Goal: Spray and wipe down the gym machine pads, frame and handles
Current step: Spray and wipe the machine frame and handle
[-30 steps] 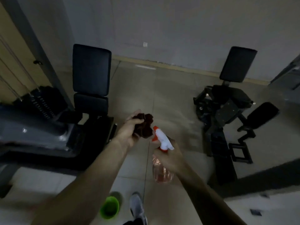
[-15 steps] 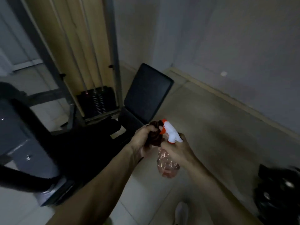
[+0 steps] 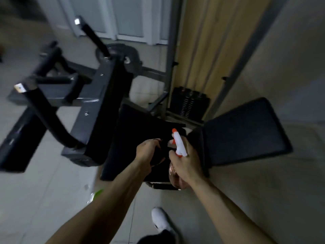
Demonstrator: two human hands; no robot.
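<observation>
My right hand [image 3: 186, 162] grips a clear spray bottle [image 3: 175, 178] with a white and orange trigger head [image 3: 178, 143], its nozzle pointing up and away. Just left of it, my left hand [image 3: 147, 152] holds a dark bunched cloth [image 3: 159, 156]. Both hands hover over the black seat pad [image 3: 130, 138] of a gym machine. The black back pad [image 3: 246, 132] stands to the right. A dark frame beam [image 3: 102, 106] and a curved black handle bar [image 3: 45, 110] lie to the left.
A weight stack [image 3: 189, 103] sits behind the seat under grey uprights [image 3: 171, 50]. A green object [image 3: 97, 193] lies on the tiled floor by my left forearm. My white shoe [image 3: 161, 220] is at the bottom. A wall runs along the right.
The view has swung left, from the floor and a far bench to this machine. Both hands keep their hold and now hang over the seat pad.
</observation>
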